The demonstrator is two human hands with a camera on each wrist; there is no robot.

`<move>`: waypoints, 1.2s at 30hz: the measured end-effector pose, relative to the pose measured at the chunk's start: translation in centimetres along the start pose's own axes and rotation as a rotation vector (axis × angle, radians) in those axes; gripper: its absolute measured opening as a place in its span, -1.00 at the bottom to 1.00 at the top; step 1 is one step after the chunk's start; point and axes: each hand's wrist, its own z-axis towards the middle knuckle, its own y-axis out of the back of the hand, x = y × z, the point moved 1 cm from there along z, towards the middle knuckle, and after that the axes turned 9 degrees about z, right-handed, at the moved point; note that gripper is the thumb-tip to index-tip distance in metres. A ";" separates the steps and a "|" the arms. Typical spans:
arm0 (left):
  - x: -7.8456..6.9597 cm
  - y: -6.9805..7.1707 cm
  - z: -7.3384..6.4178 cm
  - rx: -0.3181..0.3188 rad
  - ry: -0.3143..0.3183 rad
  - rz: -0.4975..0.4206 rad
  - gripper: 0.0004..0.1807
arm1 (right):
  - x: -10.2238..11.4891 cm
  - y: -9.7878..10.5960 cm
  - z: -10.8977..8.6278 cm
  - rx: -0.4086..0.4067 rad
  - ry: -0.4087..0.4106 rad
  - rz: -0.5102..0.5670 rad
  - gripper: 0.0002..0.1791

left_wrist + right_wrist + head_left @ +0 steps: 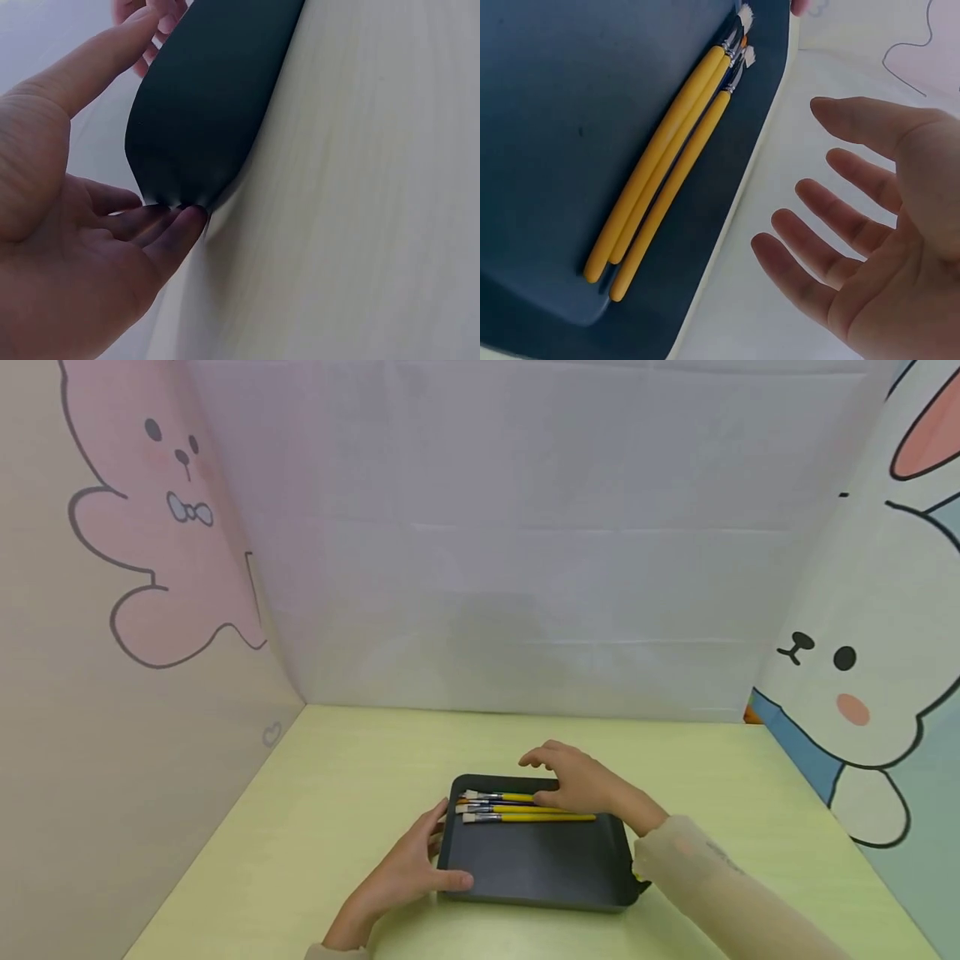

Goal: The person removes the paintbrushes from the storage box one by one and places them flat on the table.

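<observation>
A dark grey tray point(540, 868) lies on the table with paintbrushes point(525, 817) side by side along its far part. Yellow handles show on three of the brushes point(667, 150), a dark handle between them, and their pale bristles point left. My left hand point(408, 864) grips the tray's left end, thumb over the near left corner, fingers against the outer wall. In the left wrist view those fingertips point(184, 225) press on the end of the tray point(202, 97). Holding nothing, my right hand point(581, 781) hovers over the far rim, its fingers point(840, 217) spread and loosely bent.
The pale yellow table point(360, 760) reaches back to a white sheet point(525, 568). A left wall panel point(187, 568) carries a pink cartoon animal, and a right panel point(862, 710) a white one. Something small and dark point(643, 887) shows at the tray's right edge, under the sleeve.
</observation>
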 end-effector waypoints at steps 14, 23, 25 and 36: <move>0.1 -0.1 -0.2 0.034 0.015 0.048 0.45 | -0.1 -1.6 1.0 0.082 0.035 0.037 -0.51; 0.3 0.1 -0.7 0.047 0.030 0.056 0.48 | 0.1 -2.7 1.7 0.150 0.038 0.030 -0.58; 0.2 0.1 -0.7 0.045 0.033 0.058 0.49 | 0.1 -2.8 1.8 0.167 0.029 0.028 -0.59; 0.0 -0.1 -0.5 0.035 0.027 0.057 0.50 | 0.1 -3.4 2.0 0.208 -0.003 0.034 -0.61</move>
